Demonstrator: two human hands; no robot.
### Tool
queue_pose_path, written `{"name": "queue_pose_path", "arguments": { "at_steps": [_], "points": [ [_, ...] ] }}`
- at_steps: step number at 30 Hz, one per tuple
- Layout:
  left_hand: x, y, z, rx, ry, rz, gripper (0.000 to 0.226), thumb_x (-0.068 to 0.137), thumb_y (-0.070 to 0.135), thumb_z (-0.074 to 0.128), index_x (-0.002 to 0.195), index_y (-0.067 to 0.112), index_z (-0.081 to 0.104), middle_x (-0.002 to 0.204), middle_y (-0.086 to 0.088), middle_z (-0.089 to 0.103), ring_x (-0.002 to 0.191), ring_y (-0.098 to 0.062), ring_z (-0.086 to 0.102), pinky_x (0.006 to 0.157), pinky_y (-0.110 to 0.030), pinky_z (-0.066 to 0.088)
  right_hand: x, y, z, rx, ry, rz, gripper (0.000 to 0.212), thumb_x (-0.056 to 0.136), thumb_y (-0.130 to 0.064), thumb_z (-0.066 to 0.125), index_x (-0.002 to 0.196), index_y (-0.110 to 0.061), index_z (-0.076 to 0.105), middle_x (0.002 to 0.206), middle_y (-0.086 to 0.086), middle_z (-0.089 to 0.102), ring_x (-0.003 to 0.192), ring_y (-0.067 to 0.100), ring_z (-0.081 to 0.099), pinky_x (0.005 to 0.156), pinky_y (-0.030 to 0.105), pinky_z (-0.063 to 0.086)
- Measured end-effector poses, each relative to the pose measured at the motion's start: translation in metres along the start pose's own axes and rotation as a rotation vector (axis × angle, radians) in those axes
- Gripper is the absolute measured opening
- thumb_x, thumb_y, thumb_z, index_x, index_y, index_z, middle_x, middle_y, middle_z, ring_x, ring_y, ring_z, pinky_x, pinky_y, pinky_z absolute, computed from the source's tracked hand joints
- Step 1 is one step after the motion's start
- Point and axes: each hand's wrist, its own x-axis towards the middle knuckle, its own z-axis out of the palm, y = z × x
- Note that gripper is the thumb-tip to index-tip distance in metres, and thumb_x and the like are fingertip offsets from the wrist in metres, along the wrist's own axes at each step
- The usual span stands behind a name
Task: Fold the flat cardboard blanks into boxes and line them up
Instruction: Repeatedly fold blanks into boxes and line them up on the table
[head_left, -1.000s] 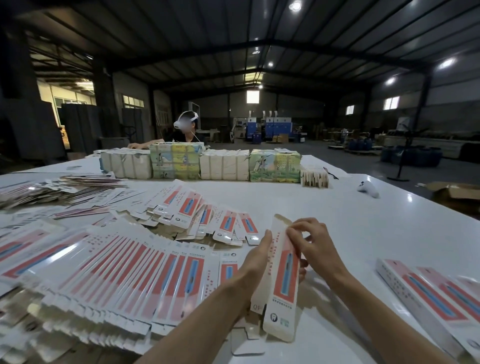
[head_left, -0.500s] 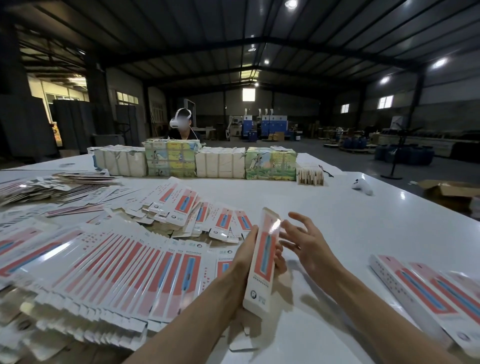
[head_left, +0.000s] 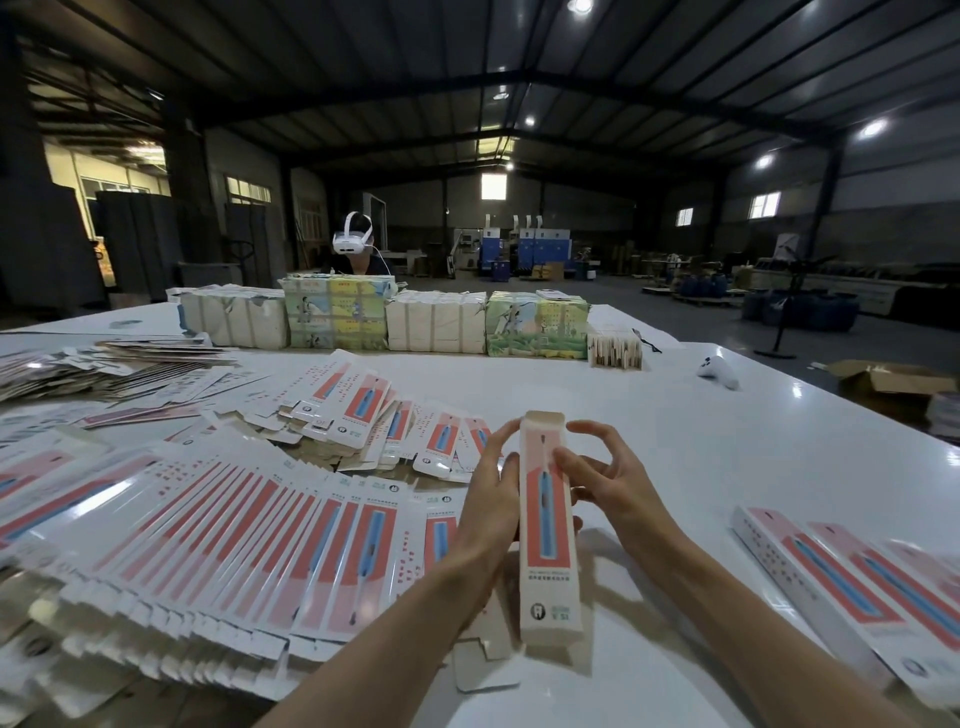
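A long narrow box (head_left: 548, 540), white with a red panel and a blue pen picture, stands squared up and tilted over the white table (head_left: 727, 457), its far end flap open. My left hand (head_left: 491, 499) grips its left side. My right hand (head_left: 605, 480) pinches its right edge with the thumb, the fingers curled above the top end. A wide fan of flat blanks (head_left: 218, 535) of the same print covers the table to the left. Folded boxes (head_left: 852, 587) lie side by side at the right.
A second heap of blanks (head_left: 374, 415) lies beyond my hands. Bundles of printed packs (head_left: 384, 317) form a row at the far edge, a person with a white headset (head_left: 354, 244) behind them. A white controller (head_left: 719, 371) lies far right, an open carton (head_left: 893, 382) beyond the table.
The flat blank has been popped open into a squared tube and turned upright between my hands. My right hand came back onto it, fingers near its top end.
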Motion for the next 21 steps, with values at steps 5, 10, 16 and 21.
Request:
{"name": "queue_pose_path", "arguments": {
  "at_steps": [5, 10, 16, 21],
  "points": [
    [-0.006, 0.006, 0.001, -0.089, -0.115, -0.060, 0.047, 0.100, 0.067, 0.048, 0.144, 0.051, 0.049, 0.121, -0.010, 0.073, 0.096, -0.030, 0.079, 0.080, -0.047, 0.067, 0.000, 0.000, -0.003, -0.002, 0.007, -0.009, 0.049, 0.086, -0.062, 0.073, 0.127, -0.042, 0.057, 0.099, 0.006, 0.081, 0.092, 0.027, 0.079, 0.073, 0.024, 0.061],
    [-0.002, 0.003, 0.009, 0.118, -0.247, 0.029, 0.114, 0.073, 0.047, 0.085, 0.160, 0.048, 0.011, 0.137, -0.002, 0.052, 0.112, -0.022, 0.069, 0.076, -0.025, 0.063, -0.002, -0.003, -0.003, 0.017, 0.006, -0.008, 0.047, 0.084, -0.061, 0.076, 0.128, -0.050, 0.062, 0.106, -0.001, 0.081, 0.100, 0.021, 0.079, 0.075, 0.026, 0.063],
    [-0.001, -0.004, 0.002, 0.137, -0.221, -0.011, 0.102, 0.070, 0.027, 0.084, 0.139, 0.063, 0.017, 0.120, -0.005, 0.059, 0.091, -0.027, 0.077, 0.070, -0.027, 0.063, -0.002, -0.002, -0.002, 0.016, -0.046, 0.002, 0.035, 0.095, -0.045, 0.073, 0.126, -0.030, 0.068, 0.107, 0.010, 0.080, 0.098, 0.032, 0.077, 0.083, 0.036, 0.064],
    [0.001, -0.007, 0.002, 0.171, -0.213, -0.006, 0.097, 0.070, 0.028, 0.081, 0.136, 0.059, 0.017, 0.113, 0.006, 0.058, 0.086, -0.010, 0.077, 0.061, -0.015, 0.057, -0.002, -0.001, -0.001, -0.014, -0.069, 0.010, 0.033, 0.097, -0.042, 0.072, 0.125, -0.024, 0.067, 0.108, 0.008, 0.080, 0.098, 0.030, 0.077, 0.083, 0.037, 0.064]
  ]
}}
